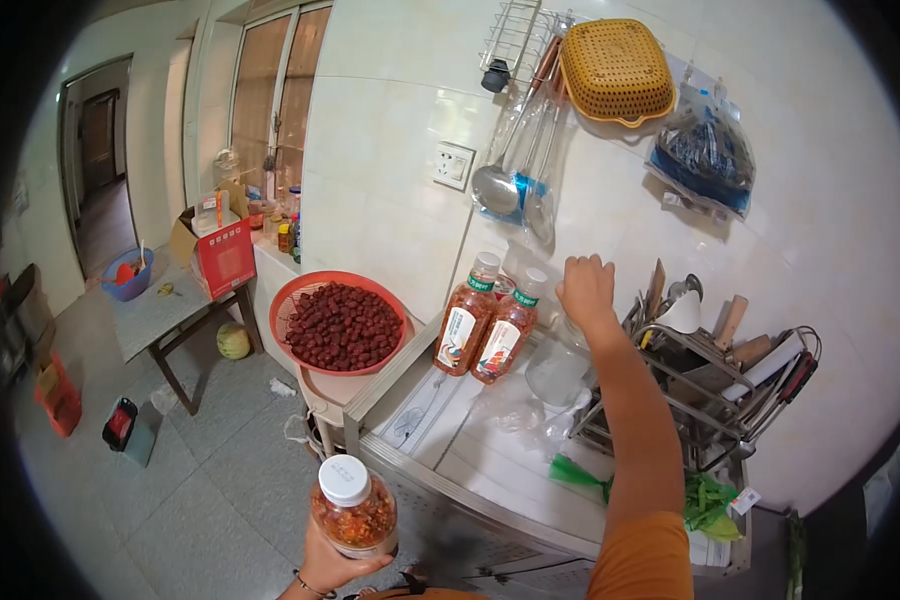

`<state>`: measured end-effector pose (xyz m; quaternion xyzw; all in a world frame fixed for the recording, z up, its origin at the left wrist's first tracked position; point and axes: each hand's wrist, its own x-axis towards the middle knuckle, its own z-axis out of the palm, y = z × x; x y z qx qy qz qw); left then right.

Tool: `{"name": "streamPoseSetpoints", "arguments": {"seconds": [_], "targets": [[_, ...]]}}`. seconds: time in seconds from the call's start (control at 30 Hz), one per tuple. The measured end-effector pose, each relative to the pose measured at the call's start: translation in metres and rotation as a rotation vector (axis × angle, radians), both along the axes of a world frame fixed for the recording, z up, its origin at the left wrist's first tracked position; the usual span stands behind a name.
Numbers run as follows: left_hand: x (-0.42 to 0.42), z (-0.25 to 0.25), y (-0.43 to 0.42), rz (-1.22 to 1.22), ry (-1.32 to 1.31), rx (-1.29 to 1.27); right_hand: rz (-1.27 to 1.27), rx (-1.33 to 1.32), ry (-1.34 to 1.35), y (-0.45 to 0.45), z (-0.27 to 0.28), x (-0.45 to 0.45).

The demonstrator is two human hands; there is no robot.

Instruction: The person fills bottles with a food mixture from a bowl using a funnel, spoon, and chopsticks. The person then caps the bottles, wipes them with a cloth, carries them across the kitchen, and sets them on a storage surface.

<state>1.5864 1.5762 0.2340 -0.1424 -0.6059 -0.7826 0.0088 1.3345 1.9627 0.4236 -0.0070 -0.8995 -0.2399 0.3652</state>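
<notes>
My left hand (335, 558) grips a clear jar (354, 512) of chopped red chili sauce from below, its white screw lid on top. Above the white-topped counter, my right hand (587, 288) is stretched out with its fingers curled closed; what they hold, if anything, is hidden. Just below that hand stands a clear, see-through container (558, 372), partly covered by my forearm. Left of it, two labelled bottles (465, 318) of reddish contents with white caps stand upright against the wall. Crumpled clear plastic (510, 408) lies in front of them.
A metal rack (685, 385) of knives and utensils stands on the right, with green leafy vegetables (708, 505) below it. A red basket (338, 322) of dark red dates sits left of the counter (420, 425). Ladles (495, 190) and a yellow basket (618, 70) hang above.
</notes>
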Motion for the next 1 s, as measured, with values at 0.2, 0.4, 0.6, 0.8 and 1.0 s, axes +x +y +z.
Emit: {"name": "streamPoseSetpoints", "arguments": {"seconds": [0.2,0.4,0.6,0.8,1.0], "targets": [[-0.005,-0.004,0.015,0.068,0.043,-0.029,0.021,-0.002,0.157,-0.004,0.03,0.028],[-0.017,-0.009,0.02,-0.008,-0.021,-0.061,0.037,0.166,0.136,-0.004,0.049,0.078],[-0.03,0.009,0.026,-0.044,0.023,-0.04,0.329,0.142,0.171,-0.023,0.042,0.171],[-0.051,0.004,0.029,-0.038,0.052,-0.035,0.716,0.125,-0.14,-0.041,-0.045,0.239],[-0.062,0.013,0.035,-0.03,0.095,-0.016,0.998,0.061,-0.148,-0.064,-0.113,0.255]]}}
